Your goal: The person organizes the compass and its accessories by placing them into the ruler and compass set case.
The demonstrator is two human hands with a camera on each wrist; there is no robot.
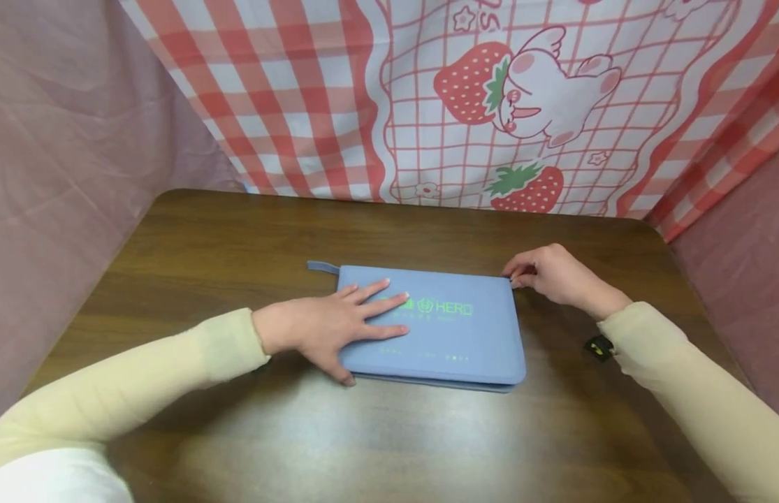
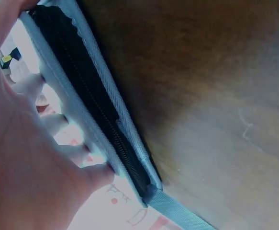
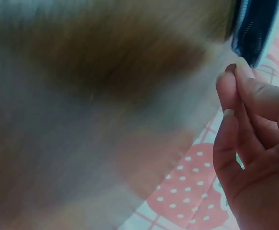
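Note:
A flat blue zippered case (image 1: 483, 335) with green lettering reading "HERO" lies on the wooden table. My left hand (image 1: 329, 325) rests on its left part, fingers spread over the cover and thumb at the near edge. Along the side in the left wrist view runs a dark zipper (image 2: 101, 108), ending at a fabric tab (image 2: 177, 211). At the case's far right corner, my right hand (image 1: 555, 276) pinches a small zipper pull (image 3: 231, 67) between thumb and index finger. Most of that pull is hidden by the fingertips.
The brown wooden table (image 1: 238, 237) has rounded far corners. Behind it hangs a red and white checked cloth (image 1: 414, 105) printed with strawberries, and pink fabric (image 1: 68, 140) hangs at the left. A black wrist strap piece (image 1: 598, 347) shows beside the right sleeve.

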